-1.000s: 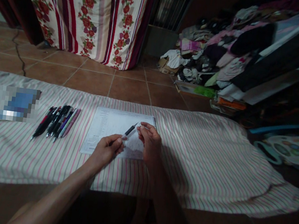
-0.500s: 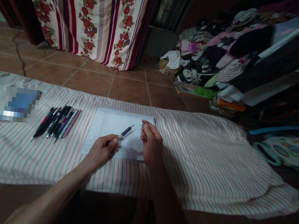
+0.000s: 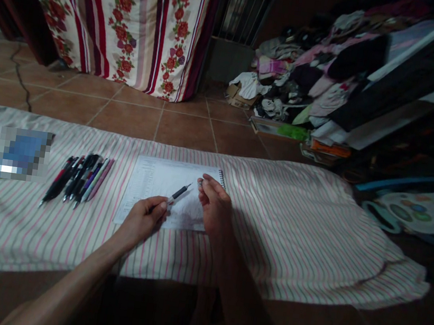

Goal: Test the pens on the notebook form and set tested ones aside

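My left hand (image 3: pixel 146 217) is closed around a pen (image 3: pixel 179 194) with a dark grip and a clear barrel, its thin point slanting up to the right. Close to that point, my right hand (image 3: pixel 214 205) is pinched, thumb against fingers. A small grey bit shows at its fingertips, too small to name. Both hands are above a spiral notebook (image 3: pixel 167 174), whose white page has printed or written columns at the left. Several pens (image 3: pixel 79 179) in black, purple, pink and pale green lie side by side to the left of the notebook.
A striped cloth (image 3: pixel 291 236) covers the low surface under everything. At the far left lies a blurred-out bluish rectangle (image 3: pixel 22 153). Beyond are a tiled floor (image 3: pixel 127 116), a floral curtain (image 3: pixel 147 25) and a heap of clothes (image 3: pixel 308 78).
The whole view has shifted slightly, so things sit a little further left. My right fingertips seem slightly nearer the pen's point. My left hand keeps its hold on the pen.
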Tool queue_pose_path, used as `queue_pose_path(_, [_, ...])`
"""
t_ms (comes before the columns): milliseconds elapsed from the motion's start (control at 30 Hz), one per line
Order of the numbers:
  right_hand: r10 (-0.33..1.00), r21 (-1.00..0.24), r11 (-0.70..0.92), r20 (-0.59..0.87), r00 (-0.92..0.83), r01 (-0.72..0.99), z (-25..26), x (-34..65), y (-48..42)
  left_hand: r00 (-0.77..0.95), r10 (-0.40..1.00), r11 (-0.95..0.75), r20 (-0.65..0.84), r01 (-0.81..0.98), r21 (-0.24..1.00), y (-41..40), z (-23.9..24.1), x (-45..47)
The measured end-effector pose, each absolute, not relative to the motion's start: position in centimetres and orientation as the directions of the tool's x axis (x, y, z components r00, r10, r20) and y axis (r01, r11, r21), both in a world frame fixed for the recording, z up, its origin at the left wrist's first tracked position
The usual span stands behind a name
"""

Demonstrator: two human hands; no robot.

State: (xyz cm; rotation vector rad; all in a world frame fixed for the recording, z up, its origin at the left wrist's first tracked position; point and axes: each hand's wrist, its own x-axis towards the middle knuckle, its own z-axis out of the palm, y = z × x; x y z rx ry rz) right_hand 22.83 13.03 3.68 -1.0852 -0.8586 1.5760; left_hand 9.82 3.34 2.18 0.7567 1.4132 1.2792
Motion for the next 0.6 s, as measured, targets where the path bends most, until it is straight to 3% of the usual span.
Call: queue_pose_path(600, [0.948, -0.861, -0.316, -0.298, -0.107, -0.398, 4.05, 22.63, 12.75, -0.234, 0.944, 0.214, -0.234, -0.109, 0.971, 3.27, 1.19, 10.00])
